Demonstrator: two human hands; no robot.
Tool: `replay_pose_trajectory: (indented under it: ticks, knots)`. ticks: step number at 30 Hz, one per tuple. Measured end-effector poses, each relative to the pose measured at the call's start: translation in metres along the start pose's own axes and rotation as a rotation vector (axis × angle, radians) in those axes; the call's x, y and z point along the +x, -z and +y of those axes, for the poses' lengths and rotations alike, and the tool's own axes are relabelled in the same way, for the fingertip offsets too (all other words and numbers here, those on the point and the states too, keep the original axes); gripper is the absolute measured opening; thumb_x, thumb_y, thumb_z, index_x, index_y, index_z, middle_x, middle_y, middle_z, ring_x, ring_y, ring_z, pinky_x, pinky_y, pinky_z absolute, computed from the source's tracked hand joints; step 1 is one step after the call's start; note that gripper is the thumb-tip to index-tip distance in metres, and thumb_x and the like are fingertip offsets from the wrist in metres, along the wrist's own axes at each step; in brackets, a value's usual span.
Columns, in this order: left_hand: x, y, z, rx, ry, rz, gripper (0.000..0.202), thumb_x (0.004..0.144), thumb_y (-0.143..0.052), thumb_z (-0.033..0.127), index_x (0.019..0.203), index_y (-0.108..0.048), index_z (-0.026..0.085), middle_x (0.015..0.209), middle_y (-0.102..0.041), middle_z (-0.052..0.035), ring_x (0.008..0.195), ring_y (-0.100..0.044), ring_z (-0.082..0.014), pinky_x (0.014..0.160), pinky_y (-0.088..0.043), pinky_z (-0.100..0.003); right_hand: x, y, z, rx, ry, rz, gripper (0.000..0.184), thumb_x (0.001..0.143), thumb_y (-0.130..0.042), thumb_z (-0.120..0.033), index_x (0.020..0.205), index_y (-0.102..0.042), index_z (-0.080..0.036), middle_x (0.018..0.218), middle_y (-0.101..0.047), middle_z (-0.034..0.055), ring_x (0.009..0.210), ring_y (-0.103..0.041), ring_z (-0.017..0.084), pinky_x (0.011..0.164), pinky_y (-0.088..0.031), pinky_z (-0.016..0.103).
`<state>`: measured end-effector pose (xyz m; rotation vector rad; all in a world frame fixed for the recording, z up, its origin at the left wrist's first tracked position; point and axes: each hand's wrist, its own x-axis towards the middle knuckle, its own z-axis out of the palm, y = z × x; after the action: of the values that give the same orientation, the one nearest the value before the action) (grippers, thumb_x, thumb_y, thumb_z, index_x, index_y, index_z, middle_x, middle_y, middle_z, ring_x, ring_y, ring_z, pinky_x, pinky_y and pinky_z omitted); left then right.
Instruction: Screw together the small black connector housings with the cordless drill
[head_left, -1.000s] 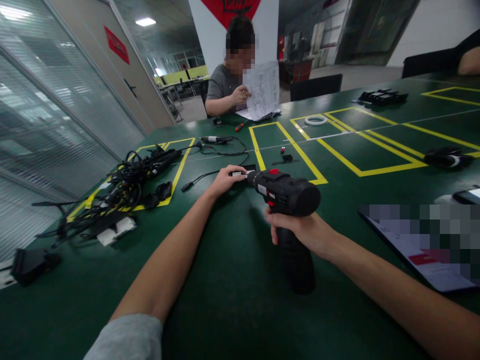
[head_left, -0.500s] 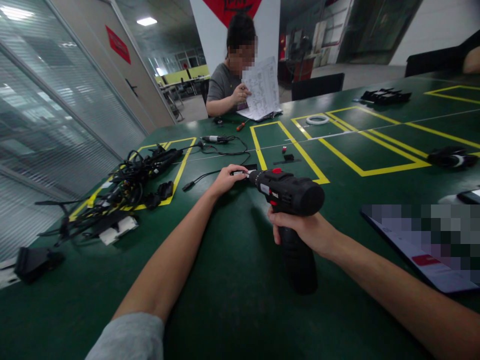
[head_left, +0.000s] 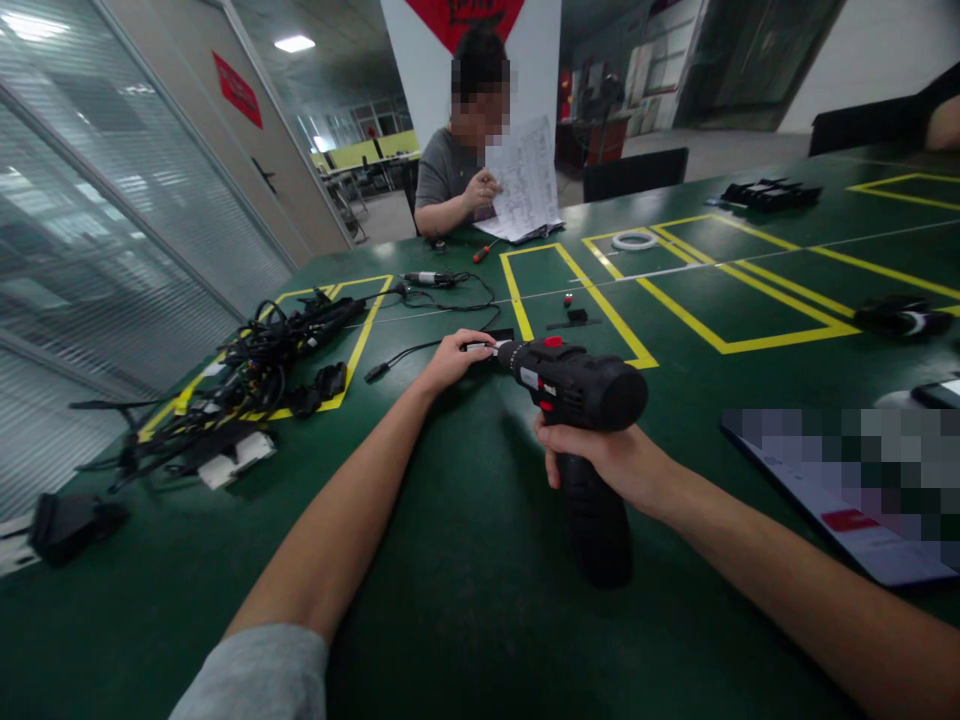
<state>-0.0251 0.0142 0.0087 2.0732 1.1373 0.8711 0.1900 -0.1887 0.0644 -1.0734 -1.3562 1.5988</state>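
A black cordless drill point(head_left: 581, 390) with red buttons stands over the green table point(head_left: 465, 560), its nose pointing away and left. My right hand point(head_left: 611, 462) is wrapped round its handle. My left hand point(head_left: 451, 359) lies closed on a small black and white part point(head_left: 484, 347) at the drill's tip, pressing it to the table. A thin black cable point(head_left: 409, 355) with a plug runs off to the left of that hand.
A heap of black cables and parts point(head_left: 247, 375) lies at the left. A paper sheet point(head_left: 847, 490) lies at the right. Yellow tape boxes point(head_left: 720, 300) mark the far table, with a white ring point(head_left: 632, 240). A person point(head_left: 457, 170) sits opposite, holding papers.
None apart from a slight shift of the camera; both hands and the drill stay where they were.
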Motion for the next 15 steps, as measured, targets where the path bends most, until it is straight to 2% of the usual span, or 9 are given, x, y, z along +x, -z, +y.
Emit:
replay_pose_trajectory:
  ticks: [5, 11, 15]
  knots:
    - [-0.0004, 0.0001, 0.0, -0.015, -0.02, -0.002, 0.032, 0.074, -0.066, 0.036, 0.099, -0.075, 0.018, 0.111, -0.069, -0.0072, 0.111, -0.059, -0.0242, 0.106, -0.04, -0.038, 0.0003, 0.0017, 0.0023, 0.02, 0.023, -0.004, 0.007, 0.075, -0.062, -0.025, 0.079, -0.059, -0.02, 0.059, -0.062, -0.0019, 0.051, -0.059, 0.017, 0.062, -0.043, 0.035]
    - [0.0004, 0.0006, 0.0003, -0.02, 0.016, -0.017, 0.032, 0.074, -0.067, 0.037, 0.1, -0.074, 0.02, 0.113, -0.068, -0.0059, 0.113, -0.058, -0.0241, 0.107, -0.04, -0.038, 0.0002, 0.0015, 0.0023, 0.003, 0.033, -0.015, 0.006, 0.077, -0.062, -0.024, 0.079, -0.059, -0.02, 0.057, -0.062, -0.0018, 0.052, -0.059, 0.017, 0.065, -0.044, 0.035]
    - [0.0006, 0.0012, 0.0005, -0.013, 0.016, -0.017, 0.032, 0.074, -0.067, 0.036, 0.1, -0.074, 0.02, 0.113, -0.068, -0.006, 0.112, -0.058, -0.0239, 0.106, -0.04, -0.037, -0.0004, 0.0021, 0.0037, 0.031, 0.04, -0.003, 0.006, 0.077, -0.062, -0.024, 0.08, -0.059, -0.02, 0.059, -0.062, -0.0019, 0.05, -0.059, 0.016, 0.061, -0.043, 0.034]
